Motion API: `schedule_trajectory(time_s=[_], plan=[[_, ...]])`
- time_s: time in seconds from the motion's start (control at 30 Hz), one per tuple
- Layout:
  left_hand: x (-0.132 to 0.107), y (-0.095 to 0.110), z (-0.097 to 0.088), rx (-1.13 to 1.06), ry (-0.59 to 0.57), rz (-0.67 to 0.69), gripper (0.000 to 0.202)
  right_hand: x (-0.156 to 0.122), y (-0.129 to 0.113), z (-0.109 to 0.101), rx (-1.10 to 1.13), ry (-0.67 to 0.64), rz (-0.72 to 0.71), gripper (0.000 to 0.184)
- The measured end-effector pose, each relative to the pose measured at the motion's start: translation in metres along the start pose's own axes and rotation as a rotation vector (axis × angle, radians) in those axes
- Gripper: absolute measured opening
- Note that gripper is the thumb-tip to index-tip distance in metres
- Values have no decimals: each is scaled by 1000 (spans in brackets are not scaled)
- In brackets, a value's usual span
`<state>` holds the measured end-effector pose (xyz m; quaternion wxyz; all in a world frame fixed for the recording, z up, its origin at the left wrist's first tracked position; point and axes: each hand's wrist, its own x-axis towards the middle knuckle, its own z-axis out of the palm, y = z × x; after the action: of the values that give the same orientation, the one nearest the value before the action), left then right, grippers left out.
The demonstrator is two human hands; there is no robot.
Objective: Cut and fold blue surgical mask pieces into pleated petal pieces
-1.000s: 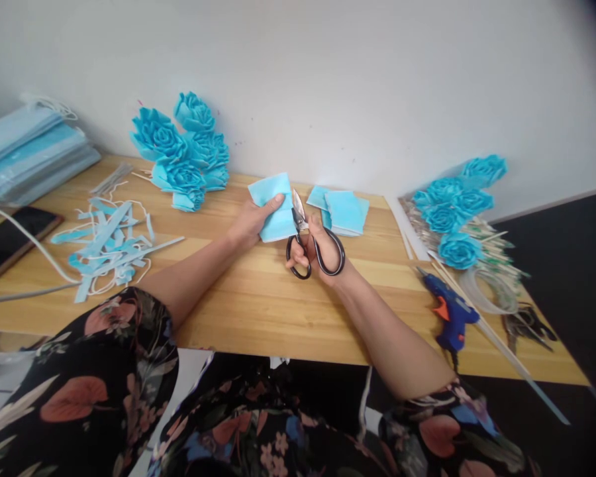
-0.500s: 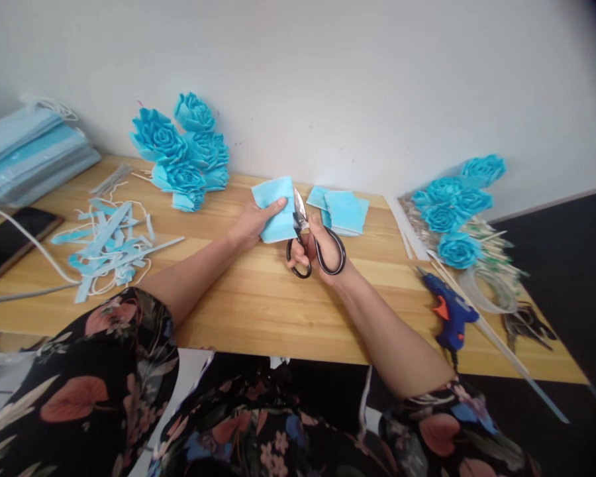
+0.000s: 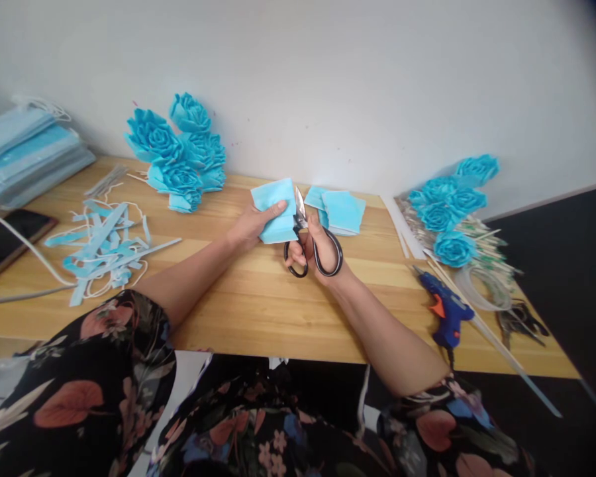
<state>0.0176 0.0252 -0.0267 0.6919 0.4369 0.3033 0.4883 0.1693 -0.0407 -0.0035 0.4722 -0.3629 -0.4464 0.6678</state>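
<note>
My left hand [image 3: 255,224] pinches a light blue fabric square [image 3: 278,228], thumb on top and the other fingers hidden beneath. Black-handled scissors [image 3: 336,257] are in my right hand [image 3: 319,248], with thumb and fingers through the loops. Their blades point away from me along the square's right edge; whether they are biting into it I cannot tell. Just behind the scissors, more cut blue squares [image 3: 344,211] lie in a loose pile on the wooden table [image 3: 258,305].
Blue fabric roses [image 3: 181,149] stand back left, with more roses [image 3: 451,205] at right. Trimmed strips and ear loops [image 3: 106,248], a phone [image 3: 12,242] and packed face masks [image 3: 30,156] occupy the left. A blue glue gun [image 3: 446,308] and a tape roll [image 3: 484,288] lie right.
The whole view has shifted slightly. Both hands keep nearly the same pose, with the square and the scissors held as before.
</note>
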Motion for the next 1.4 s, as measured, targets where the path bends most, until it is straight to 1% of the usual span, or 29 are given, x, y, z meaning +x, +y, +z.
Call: schedule_trajectory(time_s=[0.17,0.4,0.5,0.7,0.8,1.07,1.13,1.27,1.4], plan=[[-1,2,2,-12,-12,-5,47,-1,1,2,16,-9,-56,72],[-1,1,2,-4,-30,11,46,-2,2,4,20,29,-61,82],[-1,2,2,-4,-35,14,46,-2,1,5,20,27,-80,81],[-1,3,4,-38,6,11,47,-2,2,4,1,37,-91,85],[0,2,4,-48,19,9,49,-2,2,4,-12,33,-98,84],[0,2,1,-49,0,13,45,-2,-1,5,-82,23,-101,79],[1,2,0,-61,11,16,45,-2,0,4,-88,22,-103,79],[6,0,-4,-78,75,13,45,-1,3,1,-102,4,-86,78],[7,1,-5,-64,108,34,42,0,7,-1,-36,-54,-30,85]])
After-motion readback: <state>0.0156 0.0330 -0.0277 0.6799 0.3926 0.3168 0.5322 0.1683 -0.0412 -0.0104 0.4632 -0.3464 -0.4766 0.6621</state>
